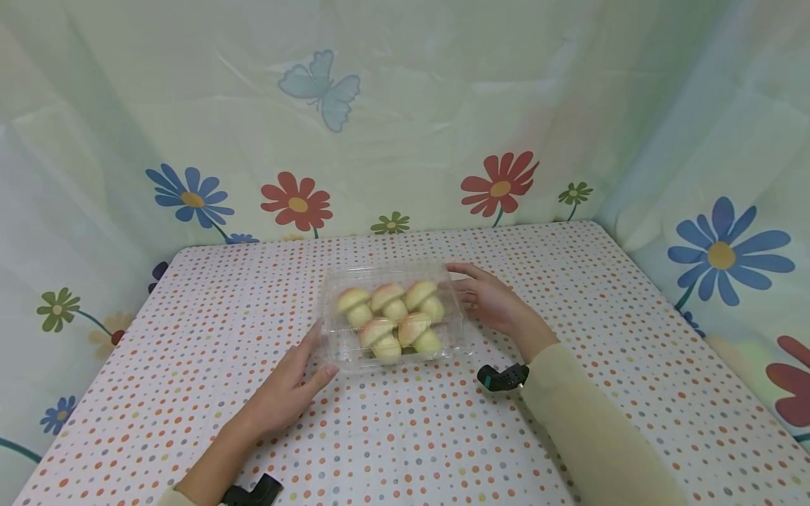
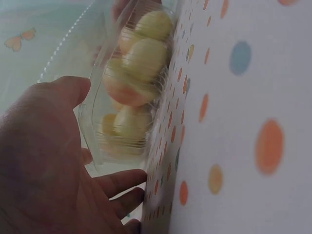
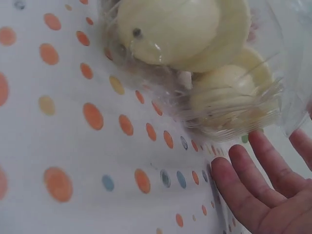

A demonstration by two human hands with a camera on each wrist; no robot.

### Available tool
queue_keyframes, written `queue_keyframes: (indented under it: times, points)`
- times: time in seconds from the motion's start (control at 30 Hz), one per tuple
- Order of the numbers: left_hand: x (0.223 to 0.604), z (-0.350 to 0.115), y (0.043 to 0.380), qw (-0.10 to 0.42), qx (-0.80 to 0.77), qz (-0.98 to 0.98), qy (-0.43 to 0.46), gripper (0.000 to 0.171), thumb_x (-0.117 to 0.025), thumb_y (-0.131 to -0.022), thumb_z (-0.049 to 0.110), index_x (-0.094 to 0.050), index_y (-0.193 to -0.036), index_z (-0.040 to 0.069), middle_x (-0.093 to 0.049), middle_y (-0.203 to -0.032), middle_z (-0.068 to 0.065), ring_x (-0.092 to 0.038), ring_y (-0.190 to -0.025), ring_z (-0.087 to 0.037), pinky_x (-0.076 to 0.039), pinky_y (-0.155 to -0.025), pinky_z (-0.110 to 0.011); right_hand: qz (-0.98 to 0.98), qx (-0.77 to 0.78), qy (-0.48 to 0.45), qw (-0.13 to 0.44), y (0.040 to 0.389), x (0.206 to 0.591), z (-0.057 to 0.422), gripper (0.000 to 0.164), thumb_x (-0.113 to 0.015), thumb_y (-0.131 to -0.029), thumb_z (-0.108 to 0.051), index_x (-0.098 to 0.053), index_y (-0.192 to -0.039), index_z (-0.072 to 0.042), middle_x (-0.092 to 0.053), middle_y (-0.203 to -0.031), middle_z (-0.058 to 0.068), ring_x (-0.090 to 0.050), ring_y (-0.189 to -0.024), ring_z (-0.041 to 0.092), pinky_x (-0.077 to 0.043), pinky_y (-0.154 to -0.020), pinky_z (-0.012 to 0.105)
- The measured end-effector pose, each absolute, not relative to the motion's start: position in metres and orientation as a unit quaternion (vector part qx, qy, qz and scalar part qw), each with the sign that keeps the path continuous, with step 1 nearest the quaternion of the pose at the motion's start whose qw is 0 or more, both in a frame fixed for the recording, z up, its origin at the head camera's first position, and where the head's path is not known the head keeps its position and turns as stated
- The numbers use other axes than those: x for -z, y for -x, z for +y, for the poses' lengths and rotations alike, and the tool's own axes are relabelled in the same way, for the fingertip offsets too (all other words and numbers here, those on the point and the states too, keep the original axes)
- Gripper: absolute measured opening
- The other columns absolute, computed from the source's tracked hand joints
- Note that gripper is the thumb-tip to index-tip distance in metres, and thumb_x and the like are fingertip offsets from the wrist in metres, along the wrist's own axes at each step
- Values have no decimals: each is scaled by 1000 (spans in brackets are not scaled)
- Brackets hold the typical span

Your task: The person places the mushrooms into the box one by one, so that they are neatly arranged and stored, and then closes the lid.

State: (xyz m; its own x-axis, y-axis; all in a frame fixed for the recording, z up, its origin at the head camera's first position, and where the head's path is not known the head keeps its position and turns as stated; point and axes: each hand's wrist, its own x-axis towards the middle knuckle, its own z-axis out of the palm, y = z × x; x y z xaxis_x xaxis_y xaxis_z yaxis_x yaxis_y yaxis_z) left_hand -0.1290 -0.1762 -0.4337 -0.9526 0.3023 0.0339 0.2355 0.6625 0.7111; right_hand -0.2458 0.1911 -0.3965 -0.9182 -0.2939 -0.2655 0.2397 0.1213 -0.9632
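A clear plastic clamshell box (image 1: 344,353) sits on the table with its lid down. Inside are several mushroom-shaped buns (image 1: 389,299), pale yellow with pinkish caps. My left hand (image 1: 281,393) is at the box's left side, thumb by the near corner. In the left wrist view the thumb (image 2: 75,90) is at the box's rim and the other fingers spread low, near the tablecloth. My right hand (image 1: 496,303) is at the right side, its fingers extended. The right wrist view has these fingers (image 3: 239,192) spread, with their tips right by the box's ridged wall (image 3: 239,126).
The table wears a white cloth (image 1: 392,450) with coloured dots. A pale curtain (image 1: 411,84) printed with flowers and a butterfly hangs behind it and along both sides. Black camera mounts (image 1: 503,377) are strapped at both wrists.
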Motion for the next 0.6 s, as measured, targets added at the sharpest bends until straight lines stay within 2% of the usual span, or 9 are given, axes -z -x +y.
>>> queue_keyframes:
  times: [0.13,0.27,0.43,0.6]
  points:
    - [435,-177,129,42,-383,911,-146,82,-53,-107,44,-6,-168,17,-35,-164,-23,-29,-154,-44,-23,-124,-65,734,645,29,212,239,394,195,63,-49,-108,-19,-25,-166,-19,-39,-162,21,-39,-148,39,-28,-124,60]
    - [435,-177,130,36,-390,908,-148,82,-55,-107,43,-7,-168,16,-36,-163,-24,-31,-153,-44,-24,-123,-66,744,630,51,218,230,391,198,70,-50,-104,-13,-20,-167,-21,-34,-165,22,-32,-153,41,-23,-125,64]
    - [434,-176,130,32,-399,906,-139,84,-58,-105,42,-8,-168,17,-39,-161,-25,-35,-151,-45,-28,-120,-68,743,628,84,216,221,390,203,72,-51,-104,-10,-16,-167,-18,-29,-166,25,-32,-152,45,-30,-121,65]
    - [431,-175,129,15,-411,903,-128,90,-65,-102,40,-6,-168,23,-46,-158,-22,-45,-146,-44,-34,-115,-69,740,631,94,214,213,390,206,74,-52,-105,-10,-13,-168,-17,-26,-165,28,-36,-148,48,-42,-114,60]
